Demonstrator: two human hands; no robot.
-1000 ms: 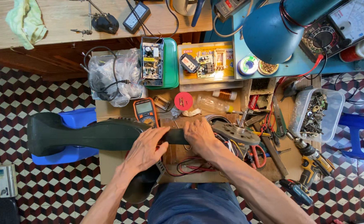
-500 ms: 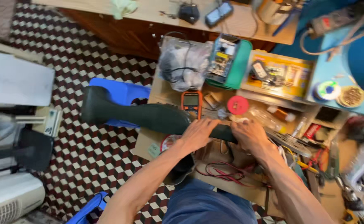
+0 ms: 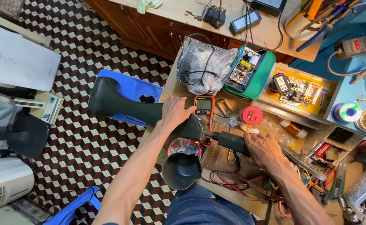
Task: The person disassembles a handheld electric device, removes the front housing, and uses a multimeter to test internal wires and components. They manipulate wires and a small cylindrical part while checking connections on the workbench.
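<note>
Left hand (image 3: pixel 175 111): palm down, fingers wrapped over the thick dark body of the long black tool (image 3: pixel 149 110), gripping it.
Right hand (image 3: pixel 267 150): closed around the smaller black end piece (image 3: pixel 232 143), at the tool's narrow tip.
Long black tool: lying across the near-left edge of the cluttered workbench (image 3: pixel 237 191), wide end out over the blue plastic stool (image 3: pixel 129 89) and checkered floor (image 3: pixel 78 137).
Orange multimeter (image 3: pixel 203 109): on the bench, just behind the tool, beside the left hand.
Red round lid (image 3: pixel 251 115): beyond the right hand, near it.
Black cup-shaped part (image 3: pixel 181 170): below the tool, between the forearms.
Red and black leads (image 3: pixel 228 180): lying loose on the bench under the right forearm.
</note>
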